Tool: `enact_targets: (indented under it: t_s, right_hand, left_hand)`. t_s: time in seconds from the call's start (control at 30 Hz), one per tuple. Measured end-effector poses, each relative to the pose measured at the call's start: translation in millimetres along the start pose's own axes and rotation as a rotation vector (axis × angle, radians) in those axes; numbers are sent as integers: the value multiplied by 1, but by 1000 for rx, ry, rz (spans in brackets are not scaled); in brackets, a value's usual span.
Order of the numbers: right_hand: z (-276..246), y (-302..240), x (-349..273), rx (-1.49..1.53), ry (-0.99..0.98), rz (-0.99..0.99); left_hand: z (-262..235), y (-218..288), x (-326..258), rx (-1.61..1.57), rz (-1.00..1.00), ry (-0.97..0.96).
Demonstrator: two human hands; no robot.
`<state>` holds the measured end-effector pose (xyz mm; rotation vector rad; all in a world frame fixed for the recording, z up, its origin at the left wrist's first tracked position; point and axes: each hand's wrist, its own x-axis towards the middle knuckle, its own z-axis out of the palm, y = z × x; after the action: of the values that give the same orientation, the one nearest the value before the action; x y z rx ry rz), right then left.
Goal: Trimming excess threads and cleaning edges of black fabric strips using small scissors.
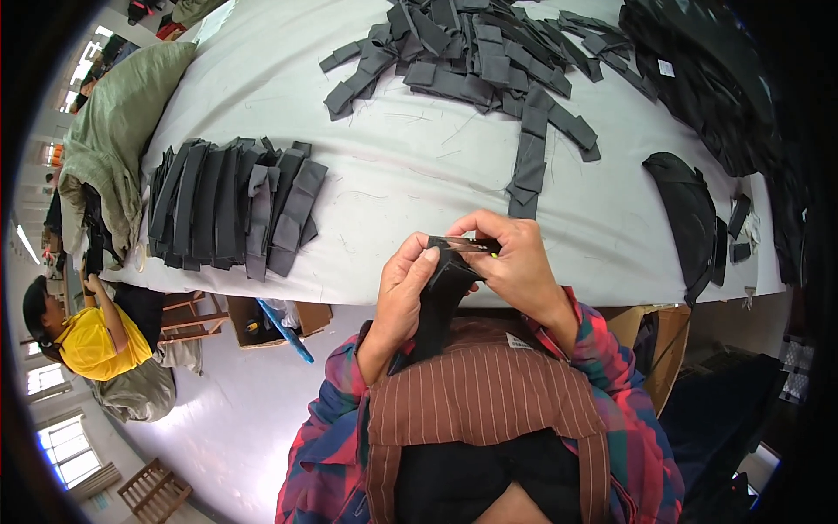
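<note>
The left hand (404, 290) and right hand (518, 262) of a seated or standing person — posture could not be told — met at the near edge of a pale, cloth-covered surface (384, 188). The fingers of the left hand were clamped on a black fabric strip (438, 306), which hung between the hands in front of the brown striped apron (480, 384); those of the right hand were closed on a small metal cutting tool (470, 247) at the strip's upper end. Whether its blades touched the fabric could not be told. To the left lay a row of dark strips (214, 205), side by side; farther back spread a loose heap of similar strips (476, 57), one chain of which trailed toward the right hand. A curved black piece (683, 210) lay to the right, and a green sack (122, 113) at the far left — near a co-worker in a yellow top (109, 339).
</note>
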<state>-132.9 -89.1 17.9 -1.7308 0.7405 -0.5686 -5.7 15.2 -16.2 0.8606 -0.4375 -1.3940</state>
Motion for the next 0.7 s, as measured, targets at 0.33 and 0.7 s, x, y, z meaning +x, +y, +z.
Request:
enact_targets:
  t_s: [0.33, 0.7]
  right_hand:
    - [-28, 5, 5, -636, 102, -628]
    - [-30, -4, 0, -791, 84, -758]
  left_hand:
    - [-4, 8, -11, 138, -56, -72]
    - [-3, 17, -17, 250, -122, -122]
